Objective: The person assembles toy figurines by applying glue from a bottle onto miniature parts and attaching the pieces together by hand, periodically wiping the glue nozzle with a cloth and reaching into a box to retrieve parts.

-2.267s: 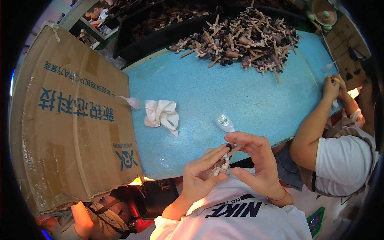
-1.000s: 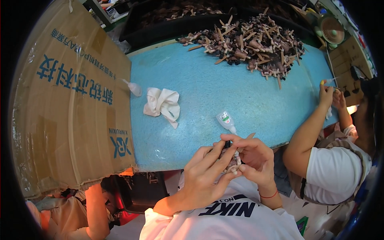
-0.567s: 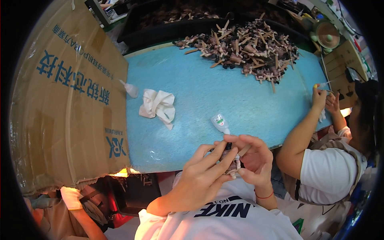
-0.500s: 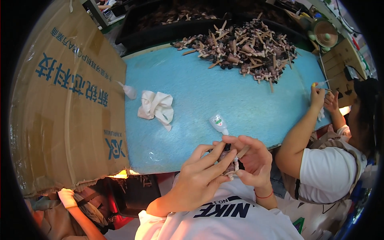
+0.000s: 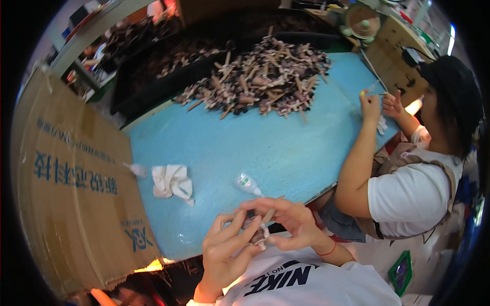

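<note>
Close to my body, over the table's near edge, I hold a small figurine (image 5: 261,235) in pinkish brown, white and black, with a flat wooden stick (image 5: 267,217) jutting up from it. The fingers of my left hand (image 5: 227,250) are closed on its left side. My right hand (image 5: 296,224) pinches it from the right, thumb low and fingers arched over the top. Part of the figurine is hidden by my fingers. Just beyond my hands a small clear squeeze bottle (image 5: 247,183) with a green and white label lies on the blue tabletop (image 5: 219,145).
Many similar pieces with sticks form a pile (image 5: 265,76) at the far side, before black bins (image 5: 127,86). A crumpled white cloth (image 5: 172,182) and another bottle (image 5: 138,170) lie left, by a tall cardboard box (image 5: 76,204). A co-worker (image 5: 403,199) sits right; a fan (image 5: 361,23) stands behind.
The view has swung, so the pile and table sit lower and further left. Both my hands keep their hold on the figurine, with little change in the fingers.
</note>
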Available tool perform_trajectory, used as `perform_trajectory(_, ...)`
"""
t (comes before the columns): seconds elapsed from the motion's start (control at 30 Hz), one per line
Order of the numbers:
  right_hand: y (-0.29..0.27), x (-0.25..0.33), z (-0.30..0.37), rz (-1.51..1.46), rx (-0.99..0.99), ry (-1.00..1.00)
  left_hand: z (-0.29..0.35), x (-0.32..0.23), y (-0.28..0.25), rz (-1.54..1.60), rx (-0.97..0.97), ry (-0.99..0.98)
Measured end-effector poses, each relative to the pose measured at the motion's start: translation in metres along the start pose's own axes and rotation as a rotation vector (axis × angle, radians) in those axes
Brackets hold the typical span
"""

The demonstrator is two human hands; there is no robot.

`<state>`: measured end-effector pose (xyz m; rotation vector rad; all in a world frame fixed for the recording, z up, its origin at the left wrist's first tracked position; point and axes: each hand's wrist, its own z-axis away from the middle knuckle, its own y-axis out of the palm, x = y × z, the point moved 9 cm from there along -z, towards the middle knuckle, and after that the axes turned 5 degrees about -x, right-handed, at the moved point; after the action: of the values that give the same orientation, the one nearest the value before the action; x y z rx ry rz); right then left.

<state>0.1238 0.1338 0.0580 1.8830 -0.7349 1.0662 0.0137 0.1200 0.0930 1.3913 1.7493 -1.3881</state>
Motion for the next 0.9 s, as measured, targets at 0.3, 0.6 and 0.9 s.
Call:
perform_trajectory(0.3,-0.008,-0.001,0.005,0.098,-0.039,0.037,0.002,0.009,0.011,0.003,0.005,0.001)
perform_trajectory(0.6,-0.006,0.006,0.007,0.139,-0.042,0.005,0.009,0.009,0.013,0.096,-0.021,-0.044)
perform_trajectory(0.9,-0.008,0.004,0.007,0.162,-0.058,0.016,0.011,0.014,0.017,0.121,0.027,-0.088)
